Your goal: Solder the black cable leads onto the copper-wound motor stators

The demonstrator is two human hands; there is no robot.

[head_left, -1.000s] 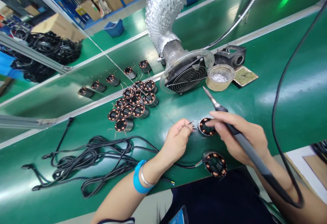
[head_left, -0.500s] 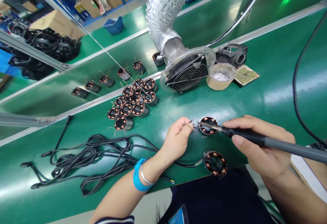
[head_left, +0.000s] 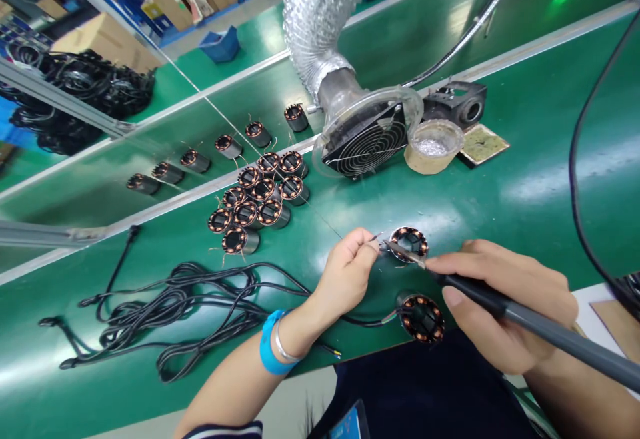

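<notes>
My right hand (head_left: 505, 299) is closed around the handle of a soldering iron (head_left: 480, 295). The iron's tip reaches across the near side of a motor stator (head_left: 409, 233) with copper windings, close to thin wire ends at its left rim. Those wire ends (head_left: 381, 247) are pinched in my left hand (head_left: 350, 262), between thumb and forefinger. A fine strand (head_left: 320, 215) slants down from the upper left to my left hand. Nearer the table's front edge lies a second stator (head_left: 423, 319), with a black cable (head_left: 363, 322) joined to it by coloured leads.
Several stators (head_left: 263, 192) stand grouped at the back left. Coiled black cables (head_left: 200, 299) spread over the left of the green table. A fan with a silver duct (head_left: 325, 25) stands behind the work, beside a tub of shiny metal (head_left: 433, 147) and a sponge tray (head_left: 483, 145).
My right hand has lowered slightly and tilted the soldering iron more steeply, its tip shifting a little left toward the wire ends. My left hand stays almost still.
</notes>
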